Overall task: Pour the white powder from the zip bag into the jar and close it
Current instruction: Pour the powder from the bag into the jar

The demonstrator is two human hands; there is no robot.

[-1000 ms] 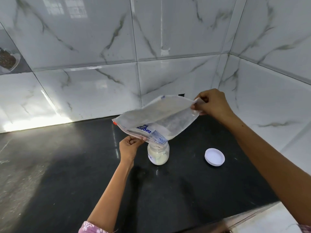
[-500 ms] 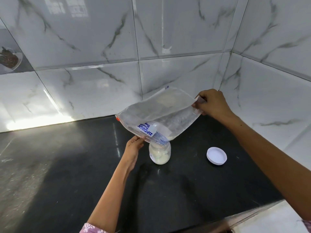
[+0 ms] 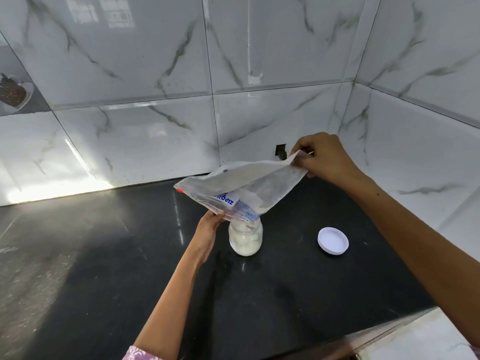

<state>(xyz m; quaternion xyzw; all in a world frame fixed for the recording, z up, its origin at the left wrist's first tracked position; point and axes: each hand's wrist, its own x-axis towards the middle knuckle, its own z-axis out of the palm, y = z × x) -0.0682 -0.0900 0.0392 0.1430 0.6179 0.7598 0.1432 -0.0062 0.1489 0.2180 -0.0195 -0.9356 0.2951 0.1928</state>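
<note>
A clear zip bag [image 3: 241, 185] dusted with white powder hangs tilted over a small glass jar [image 3: 245, 239], its lower corner at the jar's mouth. The jar stands on the black counter [image 3: 130, 268] and holds white powder nearly to the neck. My right hand [image 3: 324, 157] pinches the bag's raised far corner. My left hand [image 3: 209, 229] grips the bag's lower edge just left of the jar. The jar's mouth is hidden by the bag. The white lid [image 3: 333, 241] lies flat on the counter to the right of the jar.
White marble-patterned wall tiles [image 3: 155, 74] rise behind the counter and along the right side, meeting in a corner. The counter's front edge [image 3: 376, 333] runs at the lower right. A small dark notch [image 3: 281, 151] shows in the tile behind the bag.
The bag sits lower over the jar, flatter and emptier, and the jar looks fuller. My left hand has shifted its grip along the bag's lower edge. The lid has not moved.
</note>
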